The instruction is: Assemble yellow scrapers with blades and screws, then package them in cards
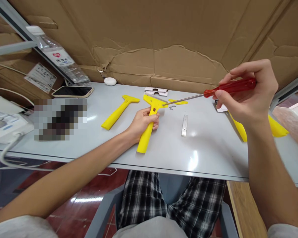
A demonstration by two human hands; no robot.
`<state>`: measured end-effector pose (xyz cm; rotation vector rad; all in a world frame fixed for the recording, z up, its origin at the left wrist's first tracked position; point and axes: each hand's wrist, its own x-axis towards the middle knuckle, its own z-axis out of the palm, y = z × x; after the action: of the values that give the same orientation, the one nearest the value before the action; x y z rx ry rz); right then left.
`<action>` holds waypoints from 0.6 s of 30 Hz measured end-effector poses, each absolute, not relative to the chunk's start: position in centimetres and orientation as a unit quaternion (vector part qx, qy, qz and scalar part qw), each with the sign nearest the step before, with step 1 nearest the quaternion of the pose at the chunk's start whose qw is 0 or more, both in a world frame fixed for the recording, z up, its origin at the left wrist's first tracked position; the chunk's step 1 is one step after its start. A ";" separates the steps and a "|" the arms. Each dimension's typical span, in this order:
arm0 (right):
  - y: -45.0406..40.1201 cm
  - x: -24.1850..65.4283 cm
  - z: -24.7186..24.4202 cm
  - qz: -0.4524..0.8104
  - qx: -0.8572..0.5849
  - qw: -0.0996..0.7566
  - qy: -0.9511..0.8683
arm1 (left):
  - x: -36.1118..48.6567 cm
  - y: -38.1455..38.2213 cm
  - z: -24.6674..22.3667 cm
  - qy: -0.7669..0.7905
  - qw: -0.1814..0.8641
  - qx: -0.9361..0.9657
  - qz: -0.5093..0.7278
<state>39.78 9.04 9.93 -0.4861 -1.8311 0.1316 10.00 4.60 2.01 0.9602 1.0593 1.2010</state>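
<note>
My left hand is closed round the handle of a yellow scraper, whose wide head points away from me. In my right hand is a screwdriver with a red handle. Its metal shaft reaches left, and the tip meets the right part of the scraper's head. Small dark screws lie just right of that head, beside a small yellow piece. Nearer me rests a flat metal strip. A second yellow scraper lies to the left of my left hand.
More yellow pieces lie at the right, partly behind my right arm. A phone, a plastic bottle and a white oval object are at the back left. Cardboard stands along the table's rear edge.
</note>
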 end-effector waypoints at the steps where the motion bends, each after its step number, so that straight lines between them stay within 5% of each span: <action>1: 9.1 39.7 9.8 0.059 -0.213 0.584 -0.781 | 10.0 4.6 2.0 0.456 0.595 0.413 0.517; 18: 9.0 39.4 9.4 0.061 -0.229 0.593 -0.770 | 10.1 4.5 2.3 0.464 0.594 0.414 0.511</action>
<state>39.35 8.99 9.43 -0.5316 -1.7893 0.1422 10.07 4.45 2.26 0.9610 1.0775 1.1875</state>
